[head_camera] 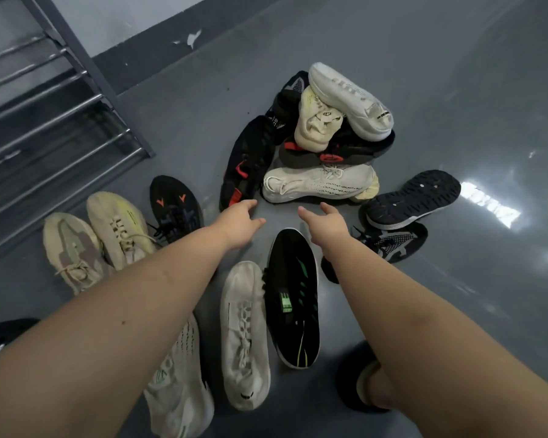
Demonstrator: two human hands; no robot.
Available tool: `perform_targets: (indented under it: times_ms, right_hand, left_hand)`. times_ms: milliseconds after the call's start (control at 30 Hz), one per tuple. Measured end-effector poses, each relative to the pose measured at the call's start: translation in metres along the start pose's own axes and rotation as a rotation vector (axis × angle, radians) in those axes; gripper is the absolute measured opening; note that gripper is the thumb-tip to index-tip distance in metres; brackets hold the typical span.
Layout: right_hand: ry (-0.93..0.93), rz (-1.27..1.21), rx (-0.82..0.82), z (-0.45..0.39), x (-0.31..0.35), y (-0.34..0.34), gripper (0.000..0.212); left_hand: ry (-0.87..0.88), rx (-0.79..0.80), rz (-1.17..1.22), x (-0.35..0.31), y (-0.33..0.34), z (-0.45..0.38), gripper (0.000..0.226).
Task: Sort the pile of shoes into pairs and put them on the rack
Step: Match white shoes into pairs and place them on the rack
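A pile of shoes (pixel 326 137) sits on the grey floor ahead: white knit sneakers, a cream shoe and black shoes with red marks. My left hand (pixel 239 221) is stretched toward it, fingers apart and empty, just short of a black-and-red shoe (pixel 249 159). My right hand (pixel 325 221) is also out, empty with fingers apart, close to the white knit sneaker (pixel 317 184) at the pile's base. Loose shoes lie nearer: two beige ones (pixel 102 238), a black one with orange marks (pixel 174 207), a white one (pixel 244 333), a black-and-green one (pixel 293 295).
The metal shoe rack (pixel 45 115) with bare rails stands at the left against the wall. A black shoe, sole up (pixel 415 197), rests on another black shoe (pixel 393 241) at the right. My foot in a dark slipper (pixel 364 377) is at the lower right.
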State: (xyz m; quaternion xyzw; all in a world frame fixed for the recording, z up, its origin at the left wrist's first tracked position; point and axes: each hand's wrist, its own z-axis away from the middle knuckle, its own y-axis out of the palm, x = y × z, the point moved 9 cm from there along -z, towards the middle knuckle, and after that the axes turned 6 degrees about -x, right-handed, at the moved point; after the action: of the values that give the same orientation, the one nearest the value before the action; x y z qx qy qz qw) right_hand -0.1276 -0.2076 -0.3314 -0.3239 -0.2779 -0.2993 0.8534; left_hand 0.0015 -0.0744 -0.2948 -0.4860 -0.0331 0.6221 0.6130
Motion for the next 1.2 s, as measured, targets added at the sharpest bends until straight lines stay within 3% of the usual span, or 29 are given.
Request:
perform_targets:
  times_ms: [333,900,1200]
  right_hand:
    - [0.188,-0.138,-0.098,-0.051,-0.010,0.009,0.092]
    - [0.339,-0.529,-0.234,-0.108,-0.012,-0.005,0.060]
    - [0.373,-0.627,-0.310,-0.108,-0.013,-0.005,0.048]
  left_hand:
    - [0.012,0.037,0.076,-0.001,0.013,-0.054,0.061]
    - [-0.010,0.113,0.146,0.000,0.042,-0.115,0.067]
    - [-0.038,-0.001,0.275,0.004,0.027,-0.120,0.058]
